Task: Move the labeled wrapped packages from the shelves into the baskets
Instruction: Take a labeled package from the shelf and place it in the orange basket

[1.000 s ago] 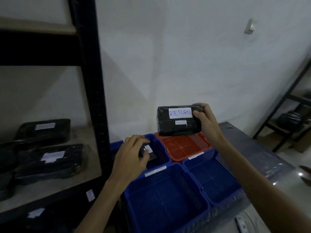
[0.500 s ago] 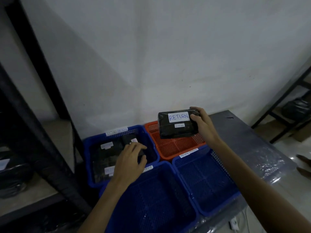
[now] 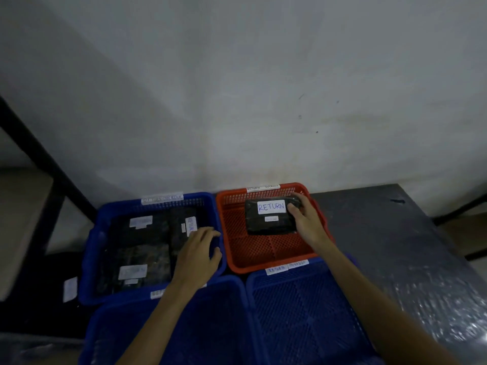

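My right hand grips the right end of a black wrapped package with a white label reading RETURN. The package is down inside the orange basket, at its far part. My left hand rests with fingers spread over the right inner edge of the far blue basket, empty. Three black wrapped packages with white labels lie in that basket: one far left, one near left, one standing lengthwise at the right, just under my left fingertips.
Two more blue baskets sit nearest me, one left and one right. All baskets stand on a dark plastic-covered table against a white wall. A black shelf upright and a shelf board are at the left.
My right hand has lowered the RETURN package from above the orange basket down into it. My left hand stays at the far blue basket. The view has tilted down and away from the shelf.
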Motion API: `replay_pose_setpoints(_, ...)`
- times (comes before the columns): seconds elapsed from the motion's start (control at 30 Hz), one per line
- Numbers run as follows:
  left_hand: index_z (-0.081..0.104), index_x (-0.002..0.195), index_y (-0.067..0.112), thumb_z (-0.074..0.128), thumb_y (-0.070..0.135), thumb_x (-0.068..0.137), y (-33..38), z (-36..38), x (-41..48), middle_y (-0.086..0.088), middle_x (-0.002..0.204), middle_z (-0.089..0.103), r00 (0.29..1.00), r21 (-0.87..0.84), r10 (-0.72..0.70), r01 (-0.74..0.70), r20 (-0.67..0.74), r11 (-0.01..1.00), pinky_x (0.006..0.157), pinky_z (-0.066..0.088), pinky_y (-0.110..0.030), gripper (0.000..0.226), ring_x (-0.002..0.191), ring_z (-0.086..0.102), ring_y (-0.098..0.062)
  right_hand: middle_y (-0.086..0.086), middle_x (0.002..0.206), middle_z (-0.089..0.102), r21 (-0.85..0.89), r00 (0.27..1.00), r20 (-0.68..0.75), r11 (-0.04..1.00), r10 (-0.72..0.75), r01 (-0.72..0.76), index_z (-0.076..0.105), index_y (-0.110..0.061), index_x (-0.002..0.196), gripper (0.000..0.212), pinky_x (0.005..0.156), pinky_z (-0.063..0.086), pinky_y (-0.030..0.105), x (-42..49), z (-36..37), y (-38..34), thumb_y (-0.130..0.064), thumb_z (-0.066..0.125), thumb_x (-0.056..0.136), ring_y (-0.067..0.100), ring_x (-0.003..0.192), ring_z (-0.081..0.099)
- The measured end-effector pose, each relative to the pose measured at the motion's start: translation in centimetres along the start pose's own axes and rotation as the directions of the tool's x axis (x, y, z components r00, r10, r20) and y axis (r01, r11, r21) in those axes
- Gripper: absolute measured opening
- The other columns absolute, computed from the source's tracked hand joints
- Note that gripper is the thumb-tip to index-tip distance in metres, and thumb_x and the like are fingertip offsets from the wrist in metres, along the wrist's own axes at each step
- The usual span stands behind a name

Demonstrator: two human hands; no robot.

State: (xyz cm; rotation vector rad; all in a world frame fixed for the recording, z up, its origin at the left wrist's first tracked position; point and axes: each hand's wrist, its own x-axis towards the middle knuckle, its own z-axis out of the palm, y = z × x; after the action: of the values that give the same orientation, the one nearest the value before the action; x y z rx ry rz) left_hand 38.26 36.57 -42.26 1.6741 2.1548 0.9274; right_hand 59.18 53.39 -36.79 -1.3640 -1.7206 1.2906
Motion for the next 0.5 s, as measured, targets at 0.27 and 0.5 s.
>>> replay_pose_setpoints(0.27, 0.044, 0.136, 0.014, 0.057, 0.021, 0.089, -1.5, 6.4, 3.8, -0.004, 0.152, 0.026, 0.996, 0.068, -0.051, 0.046, 0.072, 0.997, 0.106, 0.018, -0.028, 0.049, 0.139, 0.023, -0.021, 0.01, 0.129, 0.051, -0.095, 0.988, 0.053, 0.986, 0.145, -0.139, 0.042, -0.021, 0.133, 0.04, 0.094, 0.05, 0.05, 6.2, 1.7, 7.9, -0.028, 0.05, 0.094, 0.025, 0.114, 0.054)
replay_pose_setpoints(0.5, 0.041, 0.137, 0.008, 0.061, 0.015, 0.082, -3.5, 9.8, 6.9, -0.012, 0.153, 0.021, 0.992, 0.176, -0.101, 0.087, 0.072, 0.981, 0.111, 0.026, -0.046, 0.06, 0.141, 0.016, -0.028, 0.012, 0.128, 0.05, -0.122, 0.965, 0.09, 0.964, 0.246, -0.235, 0.04, -0.014, 0.133, 0.042, 0.097, 0.048, 0.046, 9.4, 3.4, 12.2, -0.025, 0.051, 0.094, 0.026, 0.117, 0.052)
